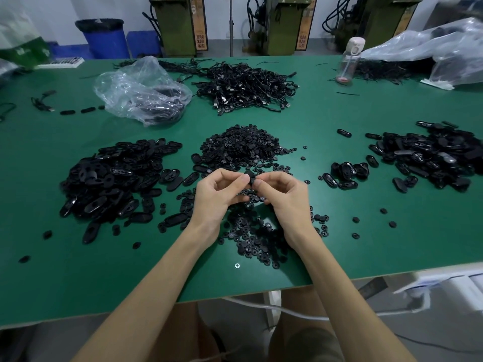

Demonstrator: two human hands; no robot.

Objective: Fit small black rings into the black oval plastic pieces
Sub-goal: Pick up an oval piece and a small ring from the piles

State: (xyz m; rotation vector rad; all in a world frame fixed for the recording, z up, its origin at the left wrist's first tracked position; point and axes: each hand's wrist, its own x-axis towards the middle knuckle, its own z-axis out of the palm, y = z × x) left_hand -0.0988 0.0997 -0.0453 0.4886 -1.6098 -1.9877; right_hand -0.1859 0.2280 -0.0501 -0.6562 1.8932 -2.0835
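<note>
A: Where is the thing we are working on?
B: It is in the middle of the frame, held up off the green table (392, 252). We pinch a small black piece (249, 176) between our two hands.
A: How do our hands hold it?
B: Our left hand (218, 195) curls its thumb and first finger onto the left side of it. Our right hand (283, 197) pinches the right side. Both grips are narrow, and the tips nearly meet on the piece.
A: Is it an oval or a ring?
B: We cannot tell. Our fingers hide most of it. We think an oval and a ring are both in there, but that is a guess.
A: Which way does it lie?
B: It sits right between the two hands, no nearer to one than the other. Too little of it shows for us to tell which way its long side runs.
A: So what does the push need?
B: We think one thumb must press straight in on the middle while the other hand holds firm.
A: And the spare parts?
B: Loose rings (254, 239) lie just below our hands. A heap of oval pieces (112, 178) lies at the left of the frame, nearer our left hand.
</note>
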